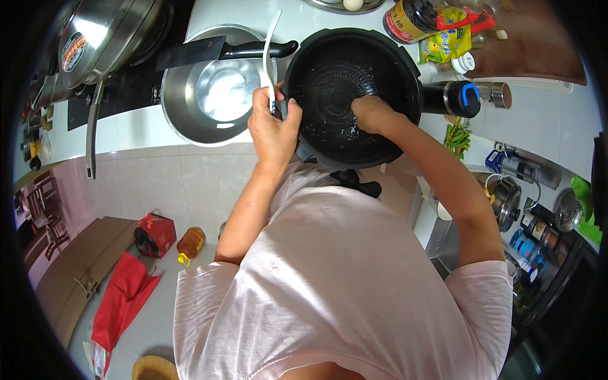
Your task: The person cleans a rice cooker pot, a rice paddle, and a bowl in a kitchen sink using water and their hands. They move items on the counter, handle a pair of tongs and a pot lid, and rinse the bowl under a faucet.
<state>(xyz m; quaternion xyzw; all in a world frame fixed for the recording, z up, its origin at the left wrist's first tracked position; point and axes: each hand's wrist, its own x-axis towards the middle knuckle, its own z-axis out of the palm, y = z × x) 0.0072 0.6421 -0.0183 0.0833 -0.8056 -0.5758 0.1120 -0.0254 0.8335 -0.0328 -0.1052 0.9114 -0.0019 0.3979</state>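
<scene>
My left hand [276,124] grips the near-left side of a black cooking pot [327,71]. Between its fingers rises a long white plastic utensil [270,40], probably a rice paddle or spoon. The pot is tilted so its inside faces me; small white bits or drops cling to its ringed bottom. My right hand [375,115] reaches inside, knuckles bent against the bottom; its fingertips are hidden, so whether it holds something is unclear. Left of the pot stands a shiny steel basin [190,109], and a black-handled cleaver [228,51] lies across its rim.
A lidded steel pan [109,38] with a long handle sits on the black hob [102,108]. Right of the pot are a black bottle [458,99] with a blue loop, a sauce bottle [411,19], a yellow seasoning bag [446,45] and green vegetables [457,140].
</scene>
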